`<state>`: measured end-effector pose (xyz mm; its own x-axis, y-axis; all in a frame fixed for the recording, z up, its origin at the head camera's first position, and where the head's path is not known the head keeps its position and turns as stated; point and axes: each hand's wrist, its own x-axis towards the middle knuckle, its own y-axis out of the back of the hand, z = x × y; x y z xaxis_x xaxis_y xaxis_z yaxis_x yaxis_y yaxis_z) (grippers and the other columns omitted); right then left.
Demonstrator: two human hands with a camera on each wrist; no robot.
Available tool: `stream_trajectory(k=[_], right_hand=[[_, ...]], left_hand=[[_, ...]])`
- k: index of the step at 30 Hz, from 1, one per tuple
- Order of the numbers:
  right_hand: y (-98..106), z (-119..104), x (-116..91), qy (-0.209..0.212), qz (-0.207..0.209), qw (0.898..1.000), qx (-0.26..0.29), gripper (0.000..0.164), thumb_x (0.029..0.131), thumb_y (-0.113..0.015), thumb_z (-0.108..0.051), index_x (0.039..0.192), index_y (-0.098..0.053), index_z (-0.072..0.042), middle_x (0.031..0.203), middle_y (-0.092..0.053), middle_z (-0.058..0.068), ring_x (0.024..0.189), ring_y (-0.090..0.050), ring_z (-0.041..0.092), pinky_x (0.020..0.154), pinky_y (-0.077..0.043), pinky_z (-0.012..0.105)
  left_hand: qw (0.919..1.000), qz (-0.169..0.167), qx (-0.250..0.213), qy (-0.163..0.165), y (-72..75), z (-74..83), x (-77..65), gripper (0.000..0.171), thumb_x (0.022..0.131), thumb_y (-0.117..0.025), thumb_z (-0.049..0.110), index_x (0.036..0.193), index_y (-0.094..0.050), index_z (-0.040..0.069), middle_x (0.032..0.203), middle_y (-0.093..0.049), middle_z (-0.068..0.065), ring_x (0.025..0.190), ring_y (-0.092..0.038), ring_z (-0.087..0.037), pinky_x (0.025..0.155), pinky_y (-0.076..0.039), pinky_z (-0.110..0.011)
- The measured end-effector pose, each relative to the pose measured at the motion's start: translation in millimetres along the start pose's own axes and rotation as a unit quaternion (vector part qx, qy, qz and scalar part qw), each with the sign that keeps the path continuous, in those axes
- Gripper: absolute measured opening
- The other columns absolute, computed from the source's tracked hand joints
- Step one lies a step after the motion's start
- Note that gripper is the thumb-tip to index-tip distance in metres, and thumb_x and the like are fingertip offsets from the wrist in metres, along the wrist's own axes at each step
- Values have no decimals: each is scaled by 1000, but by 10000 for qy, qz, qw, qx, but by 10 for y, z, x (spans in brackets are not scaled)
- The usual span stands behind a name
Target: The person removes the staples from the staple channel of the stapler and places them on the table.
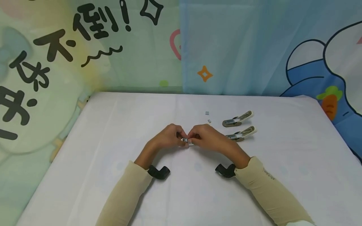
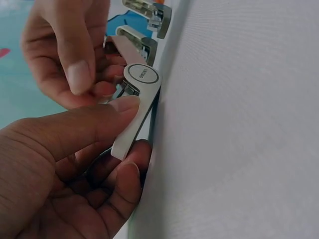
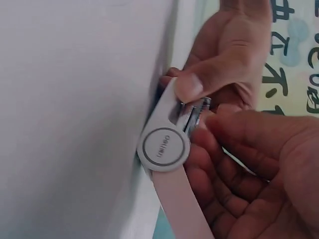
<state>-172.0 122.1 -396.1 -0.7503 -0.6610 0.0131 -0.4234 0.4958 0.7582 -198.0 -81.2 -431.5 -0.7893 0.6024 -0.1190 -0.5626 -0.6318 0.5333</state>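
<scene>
A small white stapler [image 2: 143,74] with a pale pink arm [image 3: 180,204] is spread wide, its round hinge facing both wrist cameras. My left hand [image 1: 171,137] grips the white half between thumb and fingers, just above the table. Curled beside the hinge, my right hand [image 1: 205,137] has thumb and fingertips at the metal staple channel [image 3: 191,117], against the stapler. Whether a staple strip sits between those fingertips is hidden. Beyond the hands on the table lie two little grey staple strips [image 1: 207,113].
Two more staplers lie to the right, the farther stapler [image 1: 237,119] behind the nearer stapler [image 1: 240,134], which is partly hidden by my right arm. A white cloth covers the table [image 1: 181,194]. A printed curtain [image 1: 232,47] hangs along its back edge.
</scene>
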Motion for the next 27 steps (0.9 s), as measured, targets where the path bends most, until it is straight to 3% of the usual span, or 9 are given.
stream_trajectory(k=[8, 20, 27], right_hand=[[-54, -31, 31, -78, -114, 9987, -489, 12, 91, -67, -2, 99, -75, -1, 86, -59, 0, 74, -53, 12, 65, -45, 27], [-88, -32, 53, -349, 150, 9988, -321, 5, 87, -72, -5, 92, -73, -3, 85, -60, -1, 75, -54, 13, 67, -45, 28], [-104, -10, 68, -246, 182, 9989, -369, 4, 87, -73, -5, 88, -76, -5, 80, -56, -2, 70, -50, 12, 62, -43, 28]], left_hand=[[9999, -17, 57, -108, -4, 3, -29, 15, 77, -80, 3, 90, -72, 2, 81, -64, -2, 70, -54, -13, 61, -44, -24], [9998, 15, 194, -97, -6, 33, -24, 13, 78, -79, 4, 89, -72, 2, 80, -62, -3, 69, -52, -12, 59, -42, -23], [9997, 17, 227, -92, -6, 7, -8, 14, 78, -80, 5, 89, -73, 3, 78, -62, -3, 68, -51, -12, 59, -41, -23]])
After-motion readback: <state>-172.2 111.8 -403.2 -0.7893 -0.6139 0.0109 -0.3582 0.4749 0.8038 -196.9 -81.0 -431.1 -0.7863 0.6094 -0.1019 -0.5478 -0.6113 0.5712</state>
